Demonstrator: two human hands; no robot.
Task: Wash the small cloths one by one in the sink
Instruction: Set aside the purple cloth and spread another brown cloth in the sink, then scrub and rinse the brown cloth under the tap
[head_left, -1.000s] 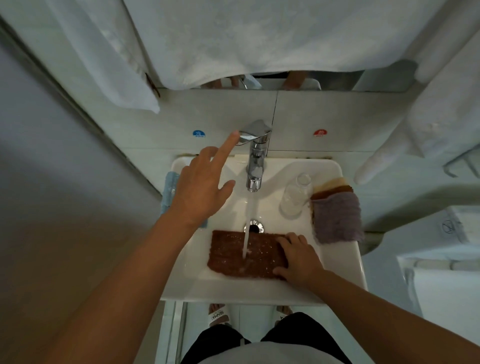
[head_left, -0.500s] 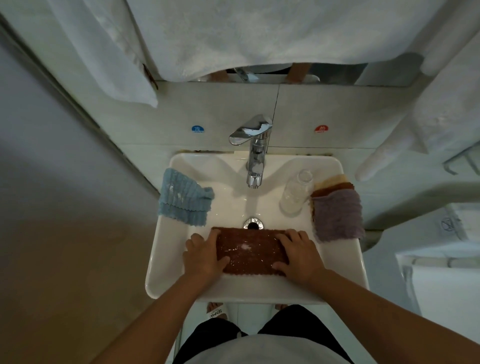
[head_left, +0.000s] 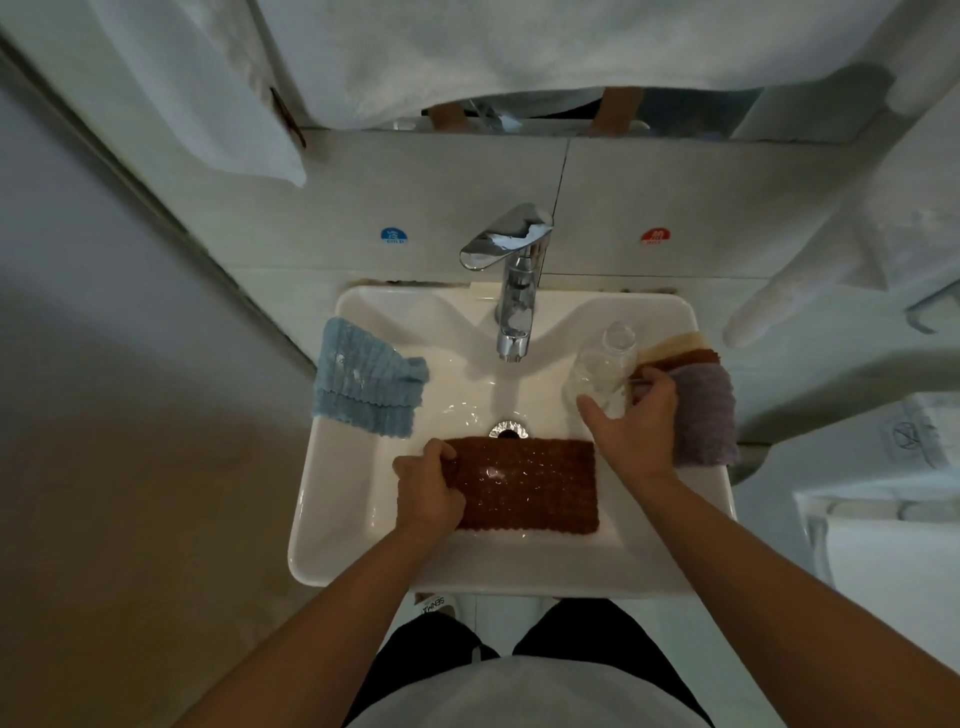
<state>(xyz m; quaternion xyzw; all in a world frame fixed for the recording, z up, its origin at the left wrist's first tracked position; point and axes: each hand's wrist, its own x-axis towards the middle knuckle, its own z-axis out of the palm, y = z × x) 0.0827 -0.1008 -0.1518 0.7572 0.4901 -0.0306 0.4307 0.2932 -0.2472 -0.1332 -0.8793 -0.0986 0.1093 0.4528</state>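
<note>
A wet brown cloth lies flat in the white sink, just in front of the drain. My left hand pinches the cloth's left edge. My right hand is off the cloth, with thumb and fingers wrapped around the base of a clear bottle on the sink's right rim. A blue cloth hangs over the left rim. To the right of the bottle sits a stack of cloths, with a purple cloth on top. No water runs from the faucet.
White towels hang above the sink, over the mirror's lower edge. Blue and red tap stickers mark the tiled wall behind the faucet. A grey wall runs close on the left. A white fixture stands to the right.
My left hand came down from the faucet handle onto the cloth's left edge and the water stopped. My right hand then left the cloth's right edge and moved up to the clear bottle.
</note>
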